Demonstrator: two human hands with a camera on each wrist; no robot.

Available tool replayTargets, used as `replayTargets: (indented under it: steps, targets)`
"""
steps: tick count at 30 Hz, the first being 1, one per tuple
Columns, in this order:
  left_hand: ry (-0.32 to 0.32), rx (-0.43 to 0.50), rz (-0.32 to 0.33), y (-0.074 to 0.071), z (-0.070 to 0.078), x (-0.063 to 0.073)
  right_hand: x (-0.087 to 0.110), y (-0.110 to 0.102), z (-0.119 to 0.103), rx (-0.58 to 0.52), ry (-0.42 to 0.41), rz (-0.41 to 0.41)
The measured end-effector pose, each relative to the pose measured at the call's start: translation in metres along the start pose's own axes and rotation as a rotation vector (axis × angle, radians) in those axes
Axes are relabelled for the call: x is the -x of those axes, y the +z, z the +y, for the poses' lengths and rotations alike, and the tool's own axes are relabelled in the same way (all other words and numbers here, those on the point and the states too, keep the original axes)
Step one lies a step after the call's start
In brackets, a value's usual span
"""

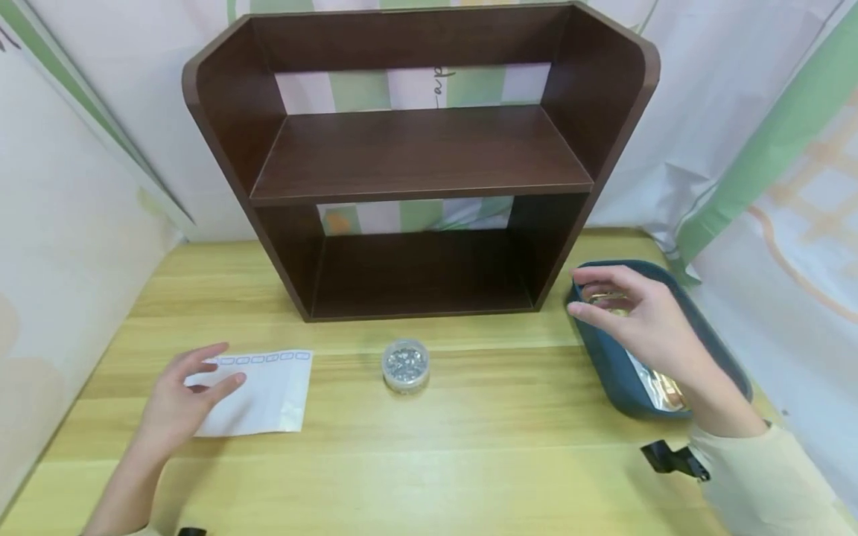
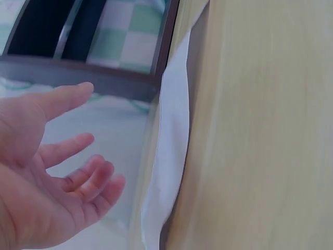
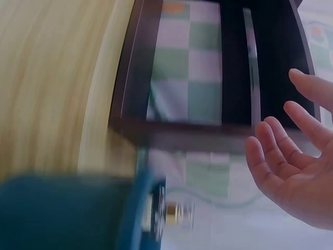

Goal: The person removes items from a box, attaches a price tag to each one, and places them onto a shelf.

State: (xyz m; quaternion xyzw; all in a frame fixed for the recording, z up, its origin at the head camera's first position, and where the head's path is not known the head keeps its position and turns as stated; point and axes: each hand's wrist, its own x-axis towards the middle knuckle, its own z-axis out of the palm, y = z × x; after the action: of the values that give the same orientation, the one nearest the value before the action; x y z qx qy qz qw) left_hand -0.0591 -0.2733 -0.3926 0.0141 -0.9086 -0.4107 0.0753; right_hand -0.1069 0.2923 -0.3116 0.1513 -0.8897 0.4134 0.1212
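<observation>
My left hand (image 1: 176, 402) hovers over a flat white packet (image 1: 268, 394) with a row of blue-outlined boxes along its top edge. In the left wrist view its fingers are relaxed and spread, apart from the packet (image 2: 169, 140), and hold nothing. Over a dark blue basket (image 1: 603, 372) at the right is my right hand (image 1: 646, 320), thumb and fingers parted with nothing between them. Inside the basket lie a shiny gold-and-white packet (image 1: 660, 387) and a gold item partly hidden by my fingers. A small round clear tub (image 1: 405, 365) of silvery bits stands between the hands.
A dark brown two-tier shelf (image 1: 422, 152) stands at the back of the wooden table (image 1: 429, 461). Behind it and at both sides hang white and green patterned cloths (image 1: 737, 171). A black strap (image 1: 673, 460) sits by the right sleeve.
</observation>
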Motion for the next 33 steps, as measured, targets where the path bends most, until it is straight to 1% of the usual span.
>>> replayTargets:
  steps: [2,4,8,11,15,17,21,25,29,33]
  targets:
    - [-0.017,-0.026,0.007,-0.007,-0.005,0.003,-0.005,0.009,-0.006,-0.016,-0.011,-0.015]
    - [-0.039,-0.052,-0.006,-0.012,-0.009,0.004,-0.009,0.017,-0.011,-0.027,-0.029,-0.035]
    - [-0.080,-0.107,-0.067,-0.021,-0.014,0.002,-0.017,0.029,-0.018,-0.093,-0.049,-0.081]
    - [-0.106,-0.152,-0.121,-0.028,-0.019,-0.002,-0.025,0.039,-0.022,-0.167,-0.059,-0.119]
    - [-0.146,-0.202,-0.184,-0.036,-0.027,-0.004,-0.037,0.057,-0.027,-0.238,-0.083,-0.170]
    - [-0.157,-0.233,-0.200,-0.038,-0.031,-0.006,-0.043,0.067,-0.031,-0.258,-0.097,-0.197]
    - [-0.188,-0.285,-0.236,-0.041,-0.038,-0.011,-0.051,0.088,-0.040,-0.290,-0.090,-0.246]
    - [-0.208,-0.307,-0.275,-0.043,-0.043,-0.017,-0.058,0.106,-0.049,-0.311,-0.096,-0.296]
    - [-0.204,-0.318,-0.283,-0.044,-0.046,-0.020,-0.065,0.124,-0.056,-0.317,-0.116,-0.333]
    - [-0.230,-0.321,-0.279,-0.044,-0.048,-0.024,-0.072,0.142,-0.064,-0.314,-0.152,-0.358]
